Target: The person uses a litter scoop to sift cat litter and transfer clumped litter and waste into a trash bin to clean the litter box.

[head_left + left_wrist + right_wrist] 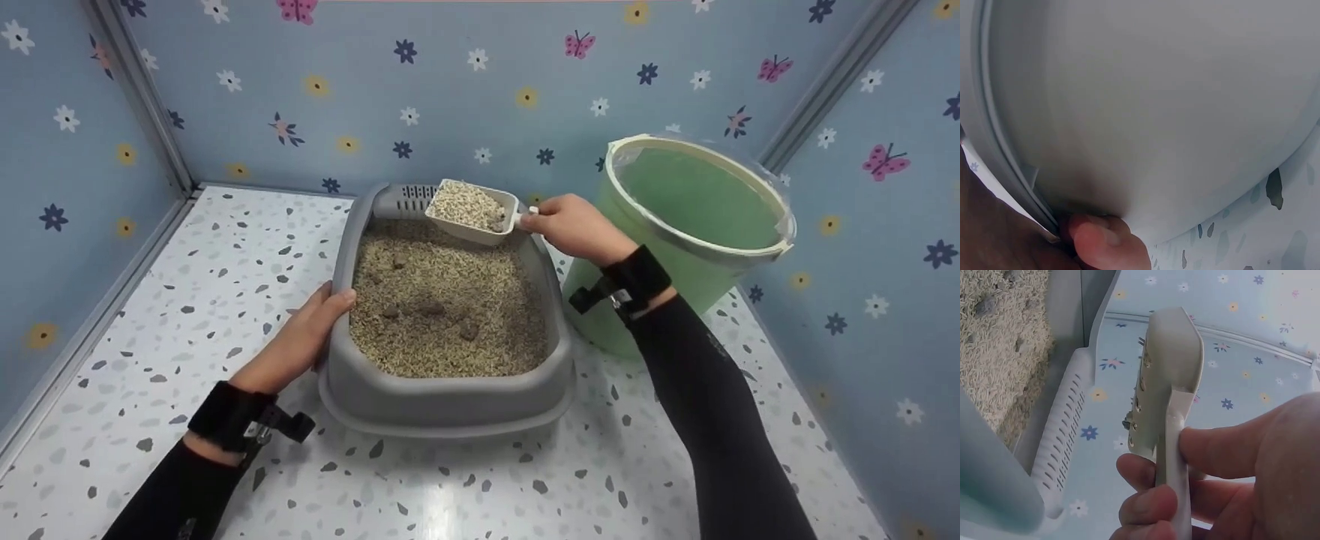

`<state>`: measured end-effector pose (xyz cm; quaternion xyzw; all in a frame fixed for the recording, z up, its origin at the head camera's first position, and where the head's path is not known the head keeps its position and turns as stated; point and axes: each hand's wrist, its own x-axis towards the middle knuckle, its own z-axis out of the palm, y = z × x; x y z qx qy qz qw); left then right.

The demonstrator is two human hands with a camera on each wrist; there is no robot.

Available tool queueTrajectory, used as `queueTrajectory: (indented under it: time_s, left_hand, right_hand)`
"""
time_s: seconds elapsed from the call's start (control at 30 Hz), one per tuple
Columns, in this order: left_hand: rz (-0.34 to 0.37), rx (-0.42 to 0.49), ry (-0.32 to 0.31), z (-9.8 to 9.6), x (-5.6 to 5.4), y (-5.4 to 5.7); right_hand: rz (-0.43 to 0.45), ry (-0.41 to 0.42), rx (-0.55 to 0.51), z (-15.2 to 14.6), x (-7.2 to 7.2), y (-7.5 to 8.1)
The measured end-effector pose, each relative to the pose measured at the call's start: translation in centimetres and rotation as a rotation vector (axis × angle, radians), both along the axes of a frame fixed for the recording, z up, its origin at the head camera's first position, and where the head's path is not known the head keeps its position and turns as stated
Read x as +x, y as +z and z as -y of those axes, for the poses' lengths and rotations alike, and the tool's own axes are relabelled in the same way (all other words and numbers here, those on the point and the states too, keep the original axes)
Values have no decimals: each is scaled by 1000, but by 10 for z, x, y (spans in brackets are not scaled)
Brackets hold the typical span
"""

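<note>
A grey litter box (450, 405) stands on the speckled surface, filled with tan pellet litter (442, 262). Several dark clumps (469, 330) lie on that litter. My left hand (304, 330) grips the box's left rim, thumb on top; in the left wrist view its fingertips (1109, 244) curl beneath the edge. With my right hand (581, 229) I hold a white slotted litter scoop (1176, 343) by its handle. It hangs over the back right part of the box, heaped with litter, and a dark bit shows near the handle end.
Close to the box's right side stands a tall green bin (675, 277), its cream rim (705, 236) lined with a clear bag. Blue flowered panels (450, 90) rise behind and at both sides. White speckled surface (480, 487) extends in front.
</note>
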<state>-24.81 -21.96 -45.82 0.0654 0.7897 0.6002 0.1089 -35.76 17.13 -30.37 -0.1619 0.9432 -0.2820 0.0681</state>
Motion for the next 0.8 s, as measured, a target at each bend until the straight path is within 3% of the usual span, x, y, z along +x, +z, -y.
queueTrajectory:
  time_s: [0.17, 0.4, 0.57, 0.8]
  left_hand:
    - [4, -2, -1, -1, 0, 2]
    - [6, 17, -17, -3, -3, 4]
    - [16, 5, -22, -2, -5, 5]
    - [2, -2, -15, 0, -6, 4]
  right_hand:
    - [-8, 55, 22, -6, 16, -4]
    - [-25, 149, 54, -35, 59, -6]
    - [-64, 141, 79, -47, 86, -10]
    - [-57, 206, -1, -17, 94, -19]
